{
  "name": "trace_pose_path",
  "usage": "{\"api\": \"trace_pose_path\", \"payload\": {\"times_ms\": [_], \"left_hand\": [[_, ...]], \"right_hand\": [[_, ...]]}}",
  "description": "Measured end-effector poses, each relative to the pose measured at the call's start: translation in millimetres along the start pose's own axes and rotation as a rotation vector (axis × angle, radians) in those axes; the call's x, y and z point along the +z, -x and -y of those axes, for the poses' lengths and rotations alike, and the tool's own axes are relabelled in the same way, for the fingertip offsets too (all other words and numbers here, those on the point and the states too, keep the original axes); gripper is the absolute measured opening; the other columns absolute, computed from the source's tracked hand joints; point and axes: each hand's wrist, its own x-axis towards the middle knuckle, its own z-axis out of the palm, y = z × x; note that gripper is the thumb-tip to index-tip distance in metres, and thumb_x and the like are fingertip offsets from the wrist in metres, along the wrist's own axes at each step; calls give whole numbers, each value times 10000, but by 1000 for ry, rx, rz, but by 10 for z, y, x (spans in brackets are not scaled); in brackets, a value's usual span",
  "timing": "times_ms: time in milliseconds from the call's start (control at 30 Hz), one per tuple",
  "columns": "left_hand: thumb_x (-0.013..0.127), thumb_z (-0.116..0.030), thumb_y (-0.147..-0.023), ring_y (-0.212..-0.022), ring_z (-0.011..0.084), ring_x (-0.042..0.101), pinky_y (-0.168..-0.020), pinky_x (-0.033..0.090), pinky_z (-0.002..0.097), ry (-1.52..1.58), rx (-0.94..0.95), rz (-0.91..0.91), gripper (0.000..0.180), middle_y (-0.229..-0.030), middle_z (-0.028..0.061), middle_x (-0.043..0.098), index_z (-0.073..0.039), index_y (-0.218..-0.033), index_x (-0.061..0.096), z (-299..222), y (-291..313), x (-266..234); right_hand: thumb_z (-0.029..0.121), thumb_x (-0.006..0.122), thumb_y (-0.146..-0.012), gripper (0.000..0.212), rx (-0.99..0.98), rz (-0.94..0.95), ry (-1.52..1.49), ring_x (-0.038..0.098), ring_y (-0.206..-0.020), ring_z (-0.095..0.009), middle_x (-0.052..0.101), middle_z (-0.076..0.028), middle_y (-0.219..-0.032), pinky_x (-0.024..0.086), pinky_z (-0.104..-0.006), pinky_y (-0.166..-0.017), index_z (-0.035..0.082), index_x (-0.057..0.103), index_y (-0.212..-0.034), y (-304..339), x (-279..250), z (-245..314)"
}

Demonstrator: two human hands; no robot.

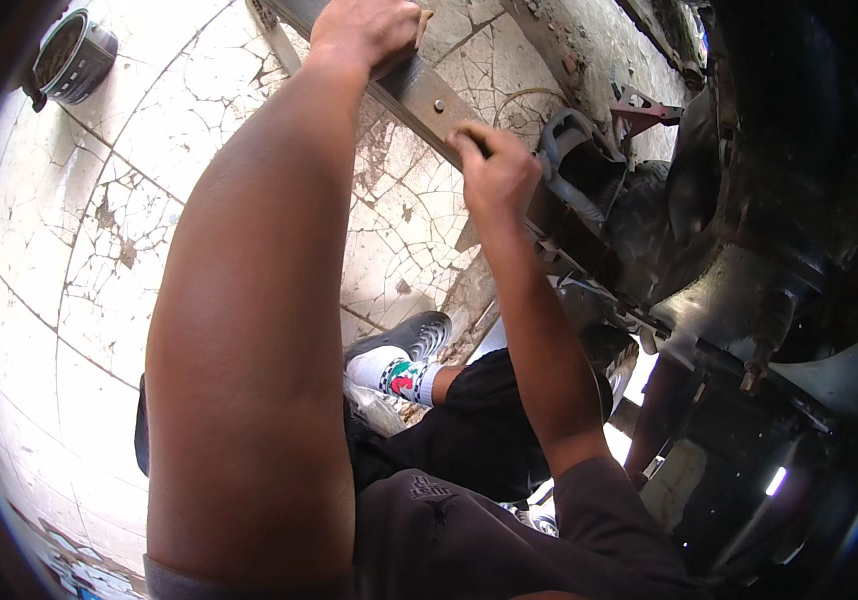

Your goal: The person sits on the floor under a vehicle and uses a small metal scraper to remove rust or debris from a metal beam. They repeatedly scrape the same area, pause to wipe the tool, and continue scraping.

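A long flat metal bar (411,92) runs slantwise beneath both hands, with a small round bolt head or hole near its middle. My left hand (367,38) is closed over the upper part of the bar. The edge of a tan piece (424,27) shows beside its fingers; its kind is hard to make out. Lower along the bar, my right hand (501,172) is closed with curled fingers, thumb and forefinger at the bar's edge. The fingers' undersides are hidden.
A black bucket (84,65) with dark contents stands on the cracked tile floor (139,150) at the far left. Right of my right hand lies a grey loop-shaped part (581,165), with a reddish bracket (642,112) beyond. Dark machinery (769,300) fills the right side. My shoe (414,335) is below the bar.
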Motion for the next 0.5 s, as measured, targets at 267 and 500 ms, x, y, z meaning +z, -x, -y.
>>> {"api": "trace_pose_path", "payload": {"times_ms": [267, 500], "left_hand": [[561, -254, -933, -1142, 309, 686, -967, 549, 428, 15, -87, 155, 283, -1165, 128, 753, -128, -1069, 774, -41, -31, -66], [583, -250, -896, -1035, 328, 710, -889, 571, 445, 28, 58, -82, 258, -1076, 134, 763, -127, -1029, 767, 59, 92, 47]], "right_hand": [[-1, 825, -883, 208, 375, 61, -323, 734, -881, -150, 783, -119, -979, 584, -285, -805, -8, 782, -1087, 1424, -81, 122], [-24, 742, -957, 244, 592, 66, -660, 717, -950, -124, 765, -81, -1049, 585, -258, -865, -43, 720, -1200, 1844, -281, 72]]}}
